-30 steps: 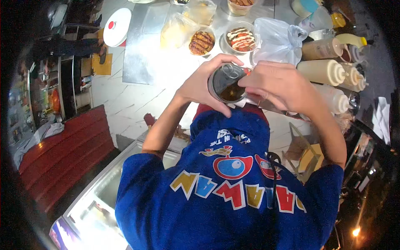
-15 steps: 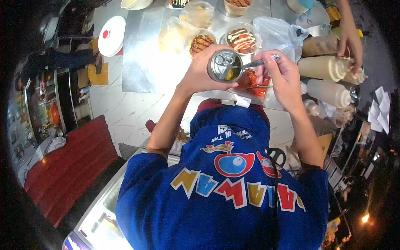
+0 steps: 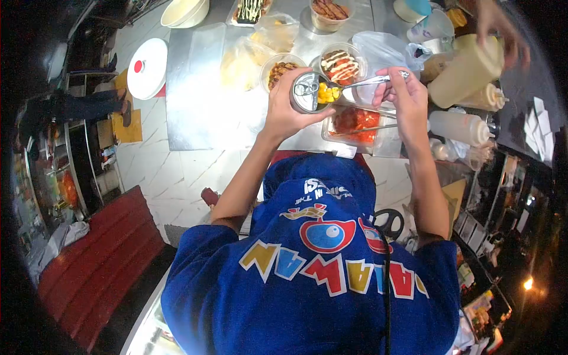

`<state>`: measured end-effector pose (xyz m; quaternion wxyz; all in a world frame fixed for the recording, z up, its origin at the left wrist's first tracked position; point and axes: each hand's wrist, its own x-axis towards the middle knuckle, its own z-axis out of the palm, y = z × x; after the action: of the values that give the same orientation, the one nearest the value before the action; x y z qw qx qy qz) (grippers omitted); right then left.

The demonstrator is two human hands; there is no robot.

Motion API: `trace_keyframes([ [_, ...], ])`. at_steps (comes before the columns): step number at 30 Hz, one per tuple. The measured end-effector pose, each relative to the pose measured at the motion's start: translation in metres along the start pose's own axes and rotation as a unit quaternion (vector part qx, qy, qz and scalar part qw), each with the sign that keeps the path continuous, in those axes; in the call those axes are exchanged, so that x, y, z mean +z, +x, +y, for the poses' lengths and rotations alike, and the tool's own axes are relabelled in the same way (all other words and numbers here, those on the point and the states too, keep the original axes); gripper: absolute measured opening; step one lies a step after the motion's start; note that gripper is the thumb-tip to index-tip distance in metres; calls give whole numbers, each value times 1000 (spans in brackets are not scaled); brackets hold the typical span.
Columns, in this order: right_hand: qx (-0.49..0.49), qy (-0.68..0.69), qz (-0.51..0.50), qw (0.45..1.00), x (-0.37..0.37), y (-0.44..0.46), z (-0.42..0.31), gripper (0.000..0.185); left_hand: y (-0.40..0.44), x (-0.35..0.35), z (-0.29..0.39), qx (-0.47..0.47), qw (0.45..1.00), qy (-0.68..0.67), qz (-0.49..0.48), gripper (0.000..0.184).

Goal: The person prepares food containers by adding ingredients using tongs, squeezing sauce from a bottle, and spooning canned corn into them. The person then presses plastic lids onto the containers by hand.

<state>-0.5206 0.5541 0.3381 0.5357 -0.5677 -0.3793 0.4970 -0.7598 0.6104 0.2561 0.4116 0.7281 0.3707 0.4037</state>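
The bench [image 3: 195, 100] carries a clear tray [image 3: 327, 131] of red food [image 3: 355, 121] at its near edge. Above the bench, beyond the tray, the left hand [image 3: 288, 109] grips an open can [image 3: 306, 94]. The right hand [image 3: 405, 97] pinches a spoon [image 3: 370, 81], its tip among yellow pieces [image 3: 328, 93] at the can's opening.

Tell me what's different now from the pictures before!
With the spoon, the right hand has brought yellow bits up to the opening of the can. A co-worker's hand came in and lifted a squeeze bottle. The left hand still holds the can.
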Motion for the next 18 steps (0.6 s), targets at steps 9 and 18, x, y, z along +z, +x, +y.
trace_keyframes([
  [9,-16,28,76,997,-46,9,-10,33,-1,1,10,-1,998,21,51,80],
  [18,-137,-48,128,981,-42,37,52,30,-10,-8,17,-66,994,30,81,79],
])
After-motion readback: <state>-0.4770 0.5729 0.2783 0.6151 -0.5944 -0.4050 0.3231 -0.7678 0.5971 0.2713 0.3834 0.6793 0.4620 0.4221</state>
